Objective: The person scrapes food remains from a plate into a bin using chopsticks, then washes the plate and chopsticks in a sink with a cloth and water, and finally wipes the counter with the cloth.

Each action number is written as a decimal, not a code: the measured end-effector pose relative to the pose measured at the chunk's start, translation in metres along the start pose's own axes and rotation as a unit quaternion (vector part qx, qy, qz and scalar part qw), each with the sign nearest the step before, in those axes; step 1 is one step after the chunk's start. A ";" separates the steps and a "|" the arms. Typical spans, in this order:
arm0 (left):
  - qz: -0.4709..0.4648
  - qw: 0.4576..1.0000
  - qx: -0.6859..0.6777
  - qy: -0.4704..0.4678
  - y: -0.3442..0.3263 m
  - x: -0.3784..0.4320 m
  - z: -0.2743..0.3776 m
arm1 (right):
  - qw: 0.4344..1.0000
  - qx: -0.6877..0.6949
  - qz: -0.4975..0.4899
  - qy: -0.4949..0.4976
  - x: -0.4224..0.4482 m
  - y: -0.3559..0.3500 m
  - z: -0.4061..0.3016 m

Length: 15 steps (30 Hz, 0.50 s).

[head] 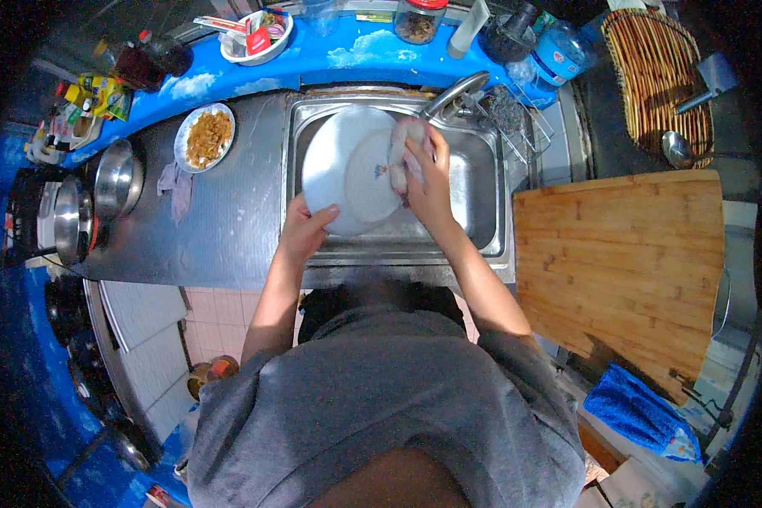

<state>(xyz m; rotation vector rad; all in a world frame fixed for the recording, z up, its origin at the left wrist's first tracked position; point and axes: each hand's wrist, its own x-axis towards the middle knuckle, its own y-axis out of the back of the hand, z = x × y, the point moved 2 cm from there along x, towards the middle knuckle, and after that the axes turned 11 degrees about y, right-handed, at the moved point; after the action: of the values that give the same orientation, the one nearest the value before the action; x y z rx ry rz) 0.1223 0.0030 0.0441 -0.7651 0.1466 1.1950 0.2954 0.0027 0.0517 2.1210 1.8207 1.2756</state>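
Note:
A white plate [336,159] is held tilted above the stainless steel sink [476,197]. My left hand [310,222] grips its lower left rim, thumb on the face. In my right hand [428,171] is a bunched pinkish cloth [401,149], pressed against the plate's right side. The plate has a small printed motif near its middle and looks slightly blurred. Behind my right hand the faucet [454,95] reaches over the sink's back edge. Plate and hands hide much of the basin's left part.
Left of the sink, a plate of food [208,136] and a crumpled cloth [176,190] lie on the counter, with metal bowls [115,178] beyond. A wire rack [517,120] stands by the faucet. A wooden cutting board [616,273] is at right, below a woven tray [657,76].

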 end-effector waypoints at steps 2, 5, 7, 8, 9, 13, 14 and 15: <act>-0.086 0.993 0.050 -0.056 -0.004 0.008 -0.002 | 0.995 -0.082 0.052 0.039 0.006 -0.008 0.007; -0.055 0.987 0.132 -0.068 0.004 0.012 0.004 | 0.970 -0.133 -0.093 0.180 0.006 -0.018 -0.049; -0.065 0.975 0.207 -0.051 0.002 0.007 0.012 | 0.963 -0.138 -0.072 0.218 0.013 -0.014 -0.051; -0.072 0.957 0.280 -0.033 0.000 0.004 0.015 | 0.955 -0.142 -0.053 0.256 0.017 -0.013 -0.050; -0.072 0.957 0.279 -0.031 -0.001 0.003 0.015 | 0.955 -0.141 -0.054 0.255 0.022 -0.013 -0.040; -0.057 0.957 0.279 -0.053 -0.011 0.001 0.014 | 0.933 0.271 0.043 -0.231 0.038 0.000 0.019; -0.047 0.962 0.259 -0.078 -0.014 0.000 0.015 | 0.858 0.336 0.033 -0.388 0.035 -0.001 0.024; -0.048 0.961 0.258 -0.083 -0.013 0.003 0.014 | 0.860 0.335 0.033 -0.383 0.032 -0.008 0.021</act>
<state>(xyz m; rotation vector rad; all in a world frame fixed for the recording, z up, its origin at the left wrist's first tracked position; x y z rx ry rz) 0.1308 0.0123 0.0587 -0.2105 0.2665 1.0579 0.3008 0.0411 0.0510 2.4429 1.9099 -0.3276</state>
